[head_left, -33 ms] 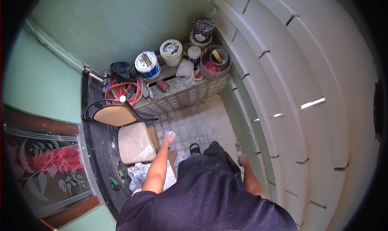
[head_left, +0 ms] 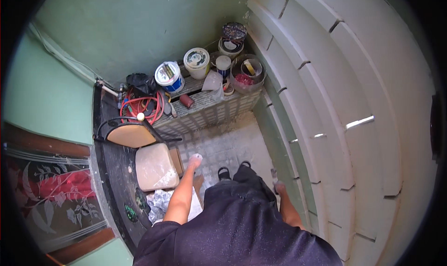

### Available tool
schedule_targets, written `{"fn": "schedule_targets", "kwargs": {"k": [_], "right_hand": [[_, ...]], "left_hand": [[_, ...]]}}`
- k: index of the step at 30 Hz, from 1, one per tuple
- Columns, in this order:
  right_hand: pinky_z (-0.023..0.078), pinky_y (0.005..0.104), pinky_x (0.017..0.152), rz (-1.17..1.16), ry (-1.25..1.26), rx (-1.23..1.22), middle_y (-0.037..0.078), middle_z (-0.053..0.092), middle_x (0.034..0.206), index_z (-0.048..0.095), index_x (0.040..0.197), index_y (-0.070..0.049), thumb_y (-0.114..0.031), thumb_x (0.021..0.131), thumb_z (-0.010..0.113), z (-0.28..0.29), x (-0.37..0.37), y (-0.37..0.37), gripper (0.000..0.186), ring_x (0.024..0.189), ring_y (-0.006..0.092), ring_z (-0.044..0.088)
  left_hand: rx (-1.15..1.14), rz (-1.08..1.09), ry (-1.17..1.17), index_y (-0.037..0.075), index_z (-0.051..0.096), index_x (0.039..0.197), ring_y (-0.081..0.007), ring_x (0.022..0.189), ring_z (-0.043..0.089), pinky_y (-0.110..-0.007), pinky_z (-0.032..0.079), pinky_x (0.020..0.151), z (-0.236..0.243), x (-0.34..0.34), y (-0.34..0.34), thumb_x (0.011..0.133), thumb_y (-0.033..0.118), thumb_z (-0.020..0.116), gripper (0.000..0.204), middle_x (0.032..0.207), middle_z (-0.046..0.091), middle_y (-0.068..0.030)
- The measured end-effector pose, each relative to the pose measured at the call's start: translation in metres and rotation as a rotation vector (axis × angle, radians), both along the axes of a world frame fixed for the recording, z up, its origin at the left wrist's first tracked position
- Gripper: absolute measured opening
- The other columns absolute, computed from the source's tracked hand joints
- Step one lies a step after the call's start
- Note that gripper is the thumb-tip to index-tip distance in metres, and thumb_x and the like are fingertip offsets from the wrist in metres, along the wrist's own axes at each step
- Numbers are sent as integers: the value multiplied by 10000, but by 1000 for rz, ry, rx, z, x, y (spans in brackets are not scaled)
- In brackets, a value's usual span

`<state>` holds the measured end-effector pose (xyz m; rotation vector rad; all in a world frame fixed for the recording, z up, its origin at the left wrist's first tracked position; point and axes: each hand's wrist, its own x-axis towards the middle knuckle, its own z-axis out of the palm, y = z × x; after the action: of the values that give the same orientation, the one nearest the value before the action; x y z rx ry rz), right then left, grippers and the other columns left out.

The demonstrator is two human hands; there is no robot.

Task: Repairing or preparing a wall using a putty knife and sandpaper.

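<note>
My left hand (head_left: pixel 195 161) hangs over the floor (head_left: pixel 219 147), whitish at the fingers; I cannot tell whether it is open or closed. Nearest to it are a chair (head_left: pixel 157 167), on my left, and some cardboard (head_left: pixel 176 160) just beside the seat, which is beige and smeared with white. Crumpled plastic (head_left: pixel 159 204) lies next to the chair, on my side of it. My right hand (head_left: pixel 280 188) is down by the ridged wall (head_left: pixel 321 149); a narrow pale shape shows at it, and I cannot tell whether I am gripping something or those are my own fingers. Ahead, the tabletop (head_left: pixel 200 100) carries a blue-and-white tub (head_left: pixel 176 85), a white tub (head_left: pixel 200 72), a dark red roll (head_left: pixel 186 101) and a clear bowl (head_left: pixel 253 86) with something red inside. A red hose (head_left: pixel 161 108) lies coiled at its left end.
</note>
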<state>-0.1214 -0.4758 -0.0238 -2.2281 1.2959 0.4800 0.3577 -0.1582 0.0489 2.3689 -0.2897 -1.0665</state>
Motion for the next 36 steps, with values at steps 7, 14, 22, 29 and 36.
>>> {"fn": "schedule_targets", "kwargs": {"k": [7, 14, 22, 29, 36], "right_hand": [[513, 481, 755, -95, 72, 216, 208, 666, 917, 679, 887, -42, -357, 859, 543, -11, 36, 8, 344, 893, 360, 648], [531, 455, 715, 247, -51, 153, 210, 669, 898, 699, 843, -47, -268, 837, 500, -62, 80, -61, 297, 831, 357, 660], [500, 505, 692, 68, -241, 192, 224, 637, 853, 538, 985, -78, -267, 815, 583, 21, 269, -138, 258, 799, 420, 614], [465, 522, 849, -93, -183, 63, 296, 608, 1007, 501, 1148, -23, -255, 792, 566, 108, 323, -235, 430, 973, 469, 578], [433, 500, 881, -158, -552, -121, 296, 582, 1080, 452, 1258, 11, -172, 845, 570, 202, 448, -253, 467, 1029, 458, 549]], "left_hand": [[140, 108, 215, 41, 672, 968, -353, 955, 633, -426, 504, 813, -63, -38, 59, 781, 277, 489, 353, 1022, 631, -233], [275, -28, 425, 23, 665, 794, -160, 731, 642, -355, 519, 586, -6, -48, 45, 858, 179, 475, 253, 760, 639, -123], [233, 172, 41, 38, 642, 1026, -409, 1032, 584, -443, 477, 861, -2, 18, -13, 821, 302, 490, 367, 1092, 605, -244], [-47, -185, -19, 35, 626, 1065, -385, 1061, 568, -420, 445, 923, 52, 55, -221, 783, 283, 523, 389, 1091, 612, -242], [-542, -317, -132, -57, 438, 1296, -352, 1271, 422, -381, 317, 1072, 86, 122, -391, 859, 301, 564, 579, 1327, 470, -250]]}}
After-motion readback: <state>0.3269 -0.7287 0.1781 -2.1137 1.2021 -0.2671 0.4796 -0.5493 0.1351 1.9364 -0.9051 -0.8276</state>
